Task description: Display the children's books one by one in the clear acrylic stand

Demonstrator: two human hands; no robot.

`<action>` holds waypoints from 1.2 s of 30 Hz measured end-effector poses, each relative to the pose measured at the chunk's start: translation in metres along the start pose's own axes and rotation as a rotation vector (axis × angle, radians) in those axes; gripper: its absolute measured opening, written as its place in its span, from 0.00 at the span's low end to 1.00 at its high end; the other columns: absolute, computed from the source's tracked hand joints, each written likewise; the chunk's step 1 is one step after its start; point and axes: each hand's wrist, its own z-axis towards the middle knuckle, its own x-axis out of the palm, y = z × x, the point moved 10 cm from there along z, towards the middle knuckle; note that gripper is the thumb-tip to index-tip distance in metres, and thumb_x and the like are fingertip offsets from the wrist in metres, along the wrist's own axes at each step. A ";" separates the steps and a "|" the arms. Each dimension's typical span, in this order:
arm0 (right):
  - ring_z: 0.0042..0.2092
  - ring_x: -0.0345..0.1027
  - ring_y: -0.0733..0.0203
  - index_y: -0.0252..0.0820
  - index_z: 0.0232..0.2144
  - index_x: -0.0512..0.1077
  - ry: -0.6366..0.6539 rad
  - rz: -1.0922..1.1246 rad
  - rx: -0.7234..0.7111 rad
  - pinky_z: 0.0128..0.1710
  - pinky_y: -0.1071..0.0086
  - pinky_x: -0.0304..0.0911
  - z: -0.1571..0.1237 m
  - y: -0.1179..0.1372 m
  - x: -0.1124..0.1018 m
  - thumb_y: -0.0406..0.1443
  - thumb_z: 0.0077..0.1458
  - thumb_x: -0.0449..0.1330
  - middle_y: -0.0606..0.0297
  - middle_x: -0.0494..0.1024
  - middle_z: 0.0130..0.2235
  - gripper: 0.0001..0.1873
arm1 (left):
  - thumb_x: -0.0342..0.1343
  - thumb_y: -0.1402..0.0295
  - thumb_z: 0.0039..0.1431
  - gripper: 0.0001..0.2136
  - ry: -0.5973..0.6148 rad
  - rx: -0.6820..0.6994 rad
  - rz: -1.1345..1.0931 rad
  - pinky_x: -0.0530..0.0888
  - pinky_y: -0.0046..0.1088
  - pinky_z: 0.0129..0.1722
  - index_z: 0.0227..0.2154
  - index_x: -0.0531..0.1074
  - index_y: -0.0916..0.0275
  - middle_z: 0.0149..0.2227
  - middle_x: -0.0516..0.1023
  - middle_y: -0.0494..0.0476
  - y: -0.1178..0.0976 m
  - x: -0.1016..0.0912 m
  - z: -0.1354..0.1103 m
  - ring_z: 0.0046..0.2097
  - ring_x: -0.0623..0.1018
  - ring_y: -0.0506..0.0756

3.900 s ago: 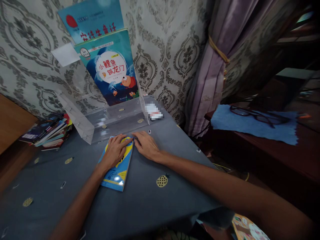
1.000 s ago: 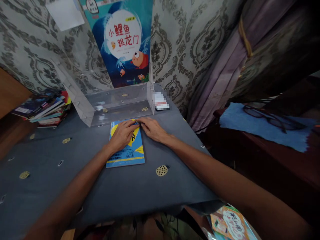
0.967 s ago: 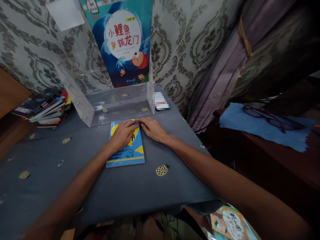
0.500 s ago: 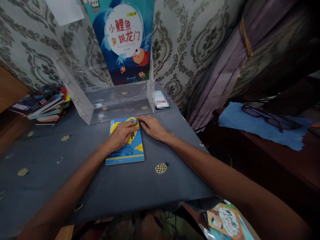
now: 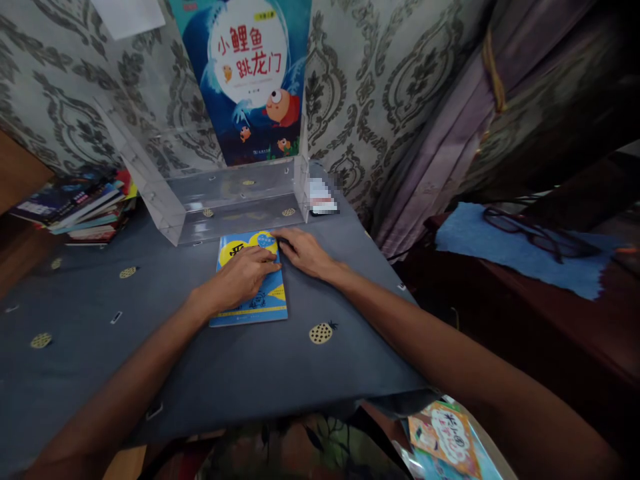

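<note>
A small blue and yellow book lies shut on the cloth-covered table, its cover facing up. My left hand rests on the middle of the cover, fingers stretched out to the right, and hides part of the print. At the book's upper right corner, my right hand lies on its side with fingertips at the edge and the thumb a little apart from them. Just beyond the book stands a clear acrylic rack, and a larger blue picture book leans upright in it.
Several books are piled at the table's left. A phone-like object, partly blurred out, lies right of the rack. Glasses on a blue cloth rest on a dark surface at right. More books sit below the table's front edge.
My left hand has slid down the cover toward me, uncovering more of the yellow title area. My right hand stays at the upper right corner. The view has shifted slightly.
</note>
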 end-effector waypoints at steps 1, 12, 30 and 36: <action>0.51 0.71 0.54 0.43 0.56 0.71 0.000 -0.001 0.000 0.53 0.58 0.65 0.000 0.000 0.000 0.28 0.63 0.52 0.58 0.79 0.50 0.20 | 0.49 0.79 0.61 0.16 0.017 0.002 0.014 0.73 0.43 0.54 0.45 0.78 0.60 0.47 0.80 0.59 -0.003 0.000 0.000 0.51 0.77 0.58; 0.54 0.70 0.53 0.42 0.55 0.71 0.005 -0.016 0.021 0.55 0.57 0.65 0.001 -0.002 0.001 0.28 0.64 0.53 0.56 0.78 0.52 0.19 | 0.48 0.75 0.66 0.12 0.141 0.012 0.054 0.74 0.45 0.54 0.45 0.76 0.63 0.47 0.78 0.62 -0.049 -0.015 -0.011 0.52 0.76 0.59; 0.53 0.71 0.54 0.42 0.54 0.73 -0.009 -0.004 0.000 0.55 0.58 0.65 0.001 0.002 0.001 0.28 0.64 0.52 0.57 0.79 0.52 0.19 | 0.50 0.67 0.70 0.13 -0.044 -0.004 0.046 0.75 0.45 0.54 0.53 0.71 0.61 0.55 0.77 0.61 -0.067 -0.008 -0.044 0.59 0.74 0.60; 0.51 0.71 0.56 0.43 0.52 0.75 -0.024 0.004 -0.018 0.54 0.59 0.65 -0.001 0.008 -0.001 0.28 0.63 0.53 0.59 0.80 0.50 0.18 | 0.49 0.69 0.69 0.13 -0.125 -0.004 0.142 0.75 0.45 0.51 0.52 0.72 0.63 0.53 0.78 0.62 -0.067 -0.004 -0.035 0.57 0.75 0.61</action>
